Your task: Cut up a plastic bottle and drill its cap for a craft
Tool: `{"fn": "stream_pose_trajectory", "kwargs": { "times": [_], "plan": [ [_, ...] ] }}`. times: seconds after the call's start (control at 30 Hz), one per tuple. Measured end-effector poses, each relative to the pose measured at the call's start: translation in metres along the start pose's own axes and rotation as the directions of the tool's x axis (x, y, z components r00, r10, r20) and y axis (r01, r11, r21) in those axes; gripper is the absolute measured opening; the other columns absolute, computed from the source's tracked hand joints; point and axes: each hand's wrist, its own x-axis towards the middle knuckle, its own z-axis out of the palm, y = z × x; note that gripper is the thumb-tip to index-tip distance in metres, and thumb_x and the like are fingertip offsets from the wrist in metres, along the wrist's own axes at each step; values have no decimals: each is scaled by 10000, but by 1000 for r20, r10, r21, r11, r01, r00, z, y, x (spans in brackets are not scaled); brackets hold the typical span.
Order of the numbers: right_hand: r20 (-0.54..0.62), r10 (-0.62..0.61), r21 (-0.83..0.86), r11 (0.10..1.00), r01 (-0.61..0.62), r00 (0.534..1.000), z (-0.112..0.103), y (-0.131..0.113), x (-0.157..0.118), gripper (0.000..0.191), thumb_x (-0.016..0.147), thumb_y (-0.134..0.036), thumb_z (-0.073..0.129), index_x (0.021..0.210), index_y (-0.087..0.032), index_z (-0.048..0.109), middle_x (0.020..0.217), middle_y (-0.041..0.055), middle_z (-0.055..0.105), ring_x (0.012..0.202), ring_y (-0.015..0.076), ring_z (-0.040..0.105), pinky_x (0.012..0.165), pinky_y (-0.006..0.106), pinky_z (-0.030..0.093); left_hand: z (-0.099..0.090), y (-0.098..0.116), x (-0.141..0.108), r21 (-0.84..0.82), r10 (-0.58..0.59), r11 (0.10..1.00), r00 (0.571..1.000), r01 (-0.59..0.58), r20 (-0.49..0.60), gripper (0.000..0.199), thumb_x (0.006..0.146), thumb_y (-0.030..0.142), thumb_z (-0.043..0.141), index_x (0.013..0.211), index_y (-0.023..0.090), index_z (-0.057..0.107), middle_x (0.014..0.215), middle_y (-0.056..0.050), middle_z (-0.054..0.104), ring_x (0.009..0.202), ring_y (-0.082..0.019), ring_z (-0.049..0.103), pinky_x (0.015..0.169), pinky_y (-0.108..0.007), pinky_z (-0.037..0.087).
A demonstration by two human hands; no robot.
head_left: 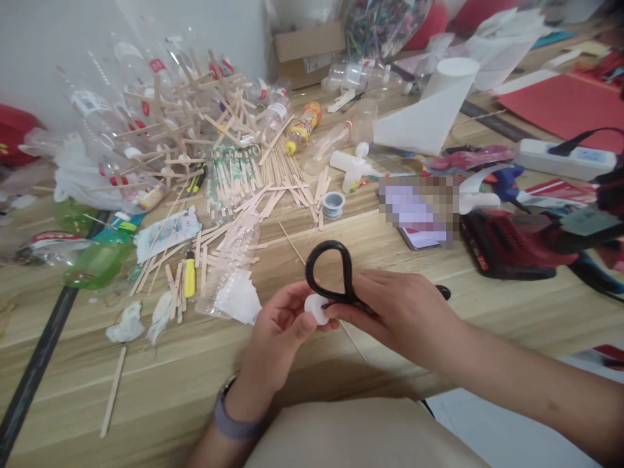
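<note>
A small white round cap (316,309) is pinched between the thumb and fingers of my left hand (283,325), low in the middle of the view. My right hand (397,302) is closed around black-handled scissors (350,270), whose large loop points up and away from me. The tip of the scissors meets the cap, and the right fingertips touch it or lie very close. Most of the blade is hidden by my fingers.
Wooden sticks (287,188), a clear bottle (238,240) and a yellow cutter (190,276) lie at the left. Beyond my hands are a tape roll (333,205) and a phone (424,227). A red-and-black power tool (507,247) stands at the right.
</note>
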Motion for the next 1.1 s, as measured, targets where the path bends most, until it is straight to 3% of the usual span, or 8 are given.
{"fn": "stream_pose_trajectory", "kwargs": {
  "times": [0.1,0.3,0.47,0.67,0.73,0.9,1.0,1.1],
  "plan": [
    [15,78,55,995,-79,997,5,-1,-1,377,973,-503,483,791,-207,629,719,25,694,616,170,625,532,261,323,-1,-1,-1,55,9,998,1000,-8,-30,352,780,408,765,1061,203,712,978,-68,778,816,-192,733,732,-299,609],
    [132,247,318,907,-277,960,14,-6,-2,383,920,-520,516,718,-200,574,603,-8,583,520,126,494,489,237,290,3,2,-3,159,185,972,980,-172,-71,253,786,304,775,1020,221,724,973,-45,779,833,-153,722,681,-213,571],
    [288,301,542,732,-414,909,15,-10,0,426,893,-547,505,637,-208,475,493,-49,445,447,96,396,436,226,265,5,3,-4,302,353,898,934,-320,-58,237,793,243,767,1023,218,715,1015,-62,748,947,-192,720,766,-254,591],
    [456,279,656,537,-531,845,12,-13,0,444,851,-625,543,736,-196,545,500,-62,432,429,97,426,409,216,292,0,-5,-7,377,454,818,890,-434,37,317,811,101,721,1086,255,685,1125,-59,714,1031,-180,690,821,-249,585],
    [445,266,640,574,-512,855,9,-12,1,434,862,-611,534,730,-198,561,510,-57,441,434,99,428,415,219,287,0,-7,-8,379,440,825,897,-419,34,296,811,97,719,1065,246,687,1144,-69,716,1032,-189,693,801,-257,598],
    [132,251,257,926,-277,959,4,-2,-3,364,912,-499,537,720,-201,620,634,7,617,555,143,533,493,247,287,3,-3,-4,133,246,961,969,-242,-11,253,766,309,791,978,214,689,1030,-69,773,840,-207,754,678,-292,637],
    [3,129,96,987,-128,992,4,3,-7,425,950,-537,485,720,-202,610,640,21,638,547,152,550,505,261,289,4,-2,-1,39,152,988,988,-152,-17,278,759,388,787,940,205,682,939,-59,788,692,-195,753,640,-315,638],
    [-23,77,75,994,-75,997,6,3,-8,445,971,-542,447,725,-203,600,653,22,649,555,152,566,506,259,288,4,-2,0,10,101,995,995,-101,-7,295,757,382,791,981,218,691,925,-42,789,716,-198,754,649,-313,632]
  ]
}}
